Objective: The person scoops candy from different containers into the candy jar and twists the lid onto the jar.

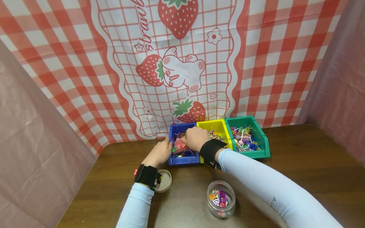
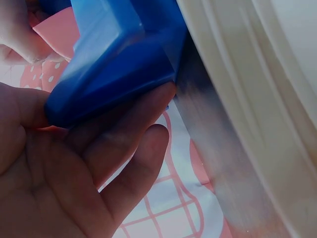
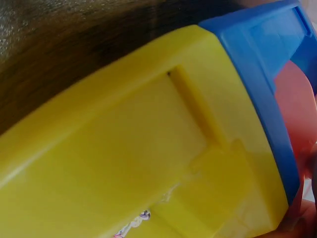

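1 pink scoop (image 1: 180, 146) sits in the blue bin (image 1: 184, 160), just below the centre of the head view, grasped by the right hand (image 1: 195, 138). The left hand (image 1: 159, 152) pinches the bin's left wall between thumb and fingers. Stick candies (image 1: 186, 153) could snag on the scoop's edge and spill over the rim; if the left hand's hold slackened, the bin might slide. The scoop looks smooth, curved and pinkish red, partly hidden by the right hand. Lower right of centre, the open jar (image 1: 222, 213) holds colourful sweets (image 1: 219, 198).
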